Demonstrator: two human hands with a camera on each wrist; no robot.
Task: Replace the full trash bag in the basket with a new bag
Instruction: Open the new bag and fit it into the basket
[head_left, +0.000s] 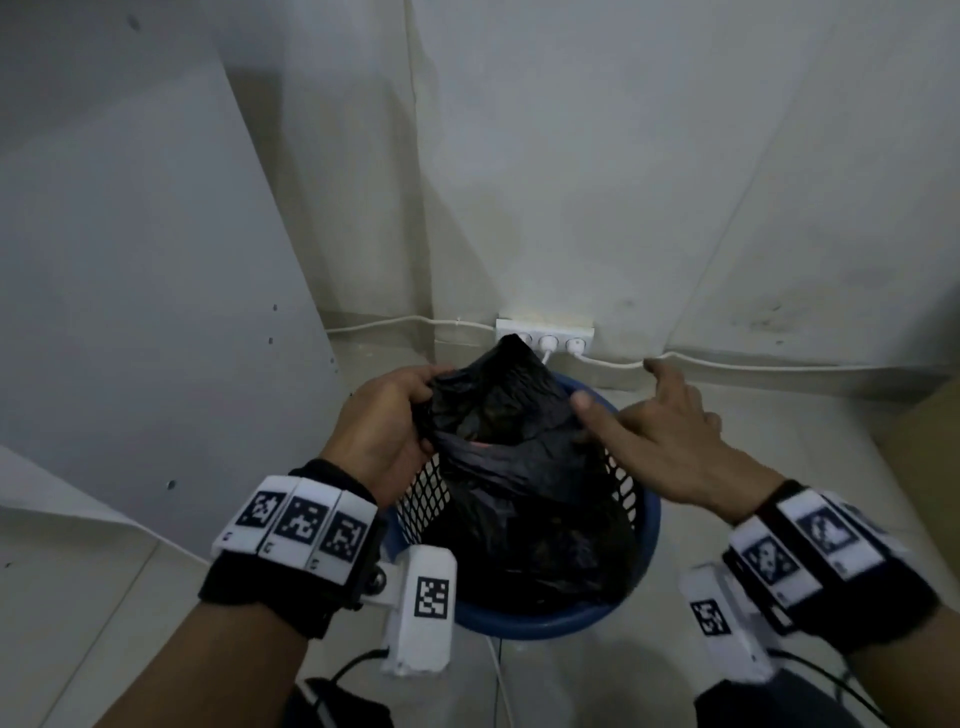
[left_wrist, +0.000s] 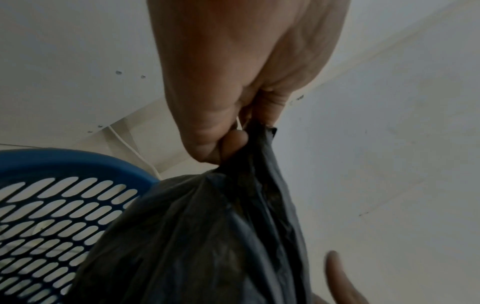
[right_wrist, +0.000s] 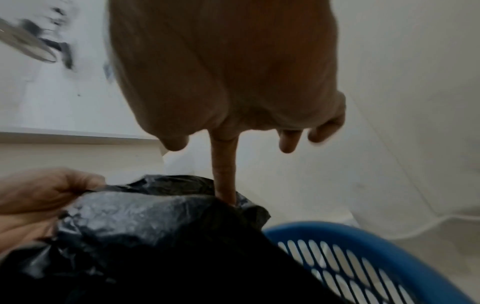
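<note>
The gathered top of a crinkled black plastic trash bag (head_left: 511, 415) is pinched by the left hand (head_left: 382, 421) above a round blue perforated plastic basket (head_left: 647, 525). The bag's far edge is touched by one straight finger of the spread right hand (head_left: 670, 441)

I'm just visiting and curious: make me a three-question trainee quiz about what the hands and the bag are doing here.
1. True or false: the left hand grips the black bag.
2. Which best describes the right hand? A) gripping the basket rim B) fingers spread, one finger touching the bag C) out of sight
3. Fill in: the bag still sits inside the blue ____.

Key: 1 true; 2 B; 3 basket.
</note>
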